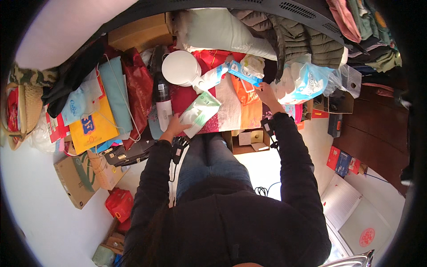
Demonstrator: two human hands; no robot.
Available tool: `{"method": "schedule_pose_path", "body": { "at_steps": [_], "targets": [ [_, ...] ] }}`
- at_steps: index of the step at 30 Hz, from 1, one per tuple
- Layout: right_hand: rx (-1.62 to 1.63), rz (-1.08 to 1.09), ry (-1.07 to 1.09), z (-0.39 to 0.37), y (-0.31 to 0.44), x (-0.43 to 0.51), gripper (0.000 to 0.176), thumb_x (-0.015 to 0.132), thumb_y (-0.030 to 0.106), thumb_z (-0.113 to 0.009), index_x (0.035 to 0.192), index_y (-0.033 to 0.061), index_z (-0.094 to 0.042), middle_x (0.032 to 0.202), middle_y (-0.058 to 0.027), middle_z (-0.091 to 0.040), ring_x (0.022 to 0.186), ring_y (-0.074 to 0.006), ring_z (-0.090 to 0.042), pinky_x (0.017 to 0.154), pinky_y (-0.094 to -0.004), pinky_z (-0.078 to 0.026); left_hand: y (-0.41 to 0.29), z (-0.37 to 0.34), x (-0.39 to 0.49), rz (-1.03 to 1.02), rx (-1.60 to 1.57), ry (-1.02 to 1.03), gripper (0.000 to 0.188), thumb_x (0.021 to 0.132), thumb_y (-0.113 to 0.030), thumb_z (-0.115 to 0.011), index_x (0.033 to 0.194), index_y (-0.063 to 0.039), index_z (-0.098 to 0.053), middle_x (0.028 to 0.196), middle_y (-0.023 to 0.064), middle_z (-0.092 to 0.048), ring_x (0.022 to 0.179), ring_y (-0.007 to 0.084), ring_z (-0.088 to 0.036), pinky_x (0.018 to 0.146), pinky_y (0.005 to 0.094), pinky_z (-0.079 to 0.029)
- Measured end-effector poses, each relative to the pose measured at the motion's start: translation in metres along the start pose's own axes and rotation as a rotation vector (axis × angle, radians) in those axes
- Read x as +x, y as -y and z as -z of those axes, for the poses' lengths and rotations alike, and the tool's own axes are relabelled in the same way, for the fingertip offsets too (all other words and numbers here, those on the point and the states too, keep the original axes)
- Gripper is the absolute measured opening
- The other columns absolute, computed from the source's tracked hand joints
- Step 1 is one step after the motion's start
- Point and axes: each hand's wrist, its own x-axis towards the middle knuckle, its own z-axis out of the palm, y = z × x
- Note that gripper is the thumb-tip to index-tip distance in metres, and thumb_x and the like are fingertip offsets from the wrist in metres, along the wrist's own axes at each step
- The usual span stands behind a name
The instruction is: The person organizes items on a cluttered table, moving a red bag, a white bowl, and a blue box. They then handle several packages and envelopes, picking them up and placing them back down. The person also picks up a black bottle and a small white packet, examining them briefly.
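My left hand grips the near left end of a green and white box, which lies slantwise at the front edge of the cloth-covered surface. Just left of it lies a dark bottle with a white lower part. The fingers of my right hand are on the right end of a long blue carton. An orange packet lies below that carton, and a crumpled pale wrapper is above it. Between my hands, farther back, sits a white round-headed appliance. A white and blue packet lies beside it.
A striped cloth covers the surface. Bags, including a yellow one and a red one, crowd the left. A blue and white plastic pack stands right. Behind are a pillow and a quilted jacket. An open cardboard box sits below.
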Motion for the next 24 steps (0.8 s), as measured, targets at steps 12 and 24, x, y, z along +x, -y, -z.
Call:
{"method": "schedule_pose_path", "body": {
  "at_steps": [12, 24],
  "targets": [
    [-0.203, 0.064, -0.391, 0.017, 0.043, 0.064, 0.066, 0.071, 0.011, -0.079, 0.126, 0.0089, -0.044, 0.107, -0.0158, -0.054, 0.108, -0.0374, -0.052, 0.094, -0.0471, -0.044, -0.003, -0.03, 0.007, -0.021, 0.087, -0.074, 0.09, 0.055, -0.047, -0.09, 0.119, 0.004, -0.054, 0.116, 0.0239, -0.06, 0.114, 0.0387, -0.056, 0.096, 0.0441, -0.045],
    [-0.338, -0.203, -0.245, 0.02, 0.033, 0.097, 0.057, 0.079, 0.041, -0.074, 0.118, 0.0046, -0.054, 0.101, -0.0215, -0.069, 0.096, -0.0399, -0.067, 0.08, -0.0471, -0.054, -0.033, -0.067, 0.015, -0.006, -0.19, 0.053, 0.081, 0.065, -0.045, -0.085, 0.123, 0.002, -0.056, 0.116, 0.0252, -0.061, 0.111, 0.04, -0.057, 0.095, 0.046, -0.046]
  ]
}}
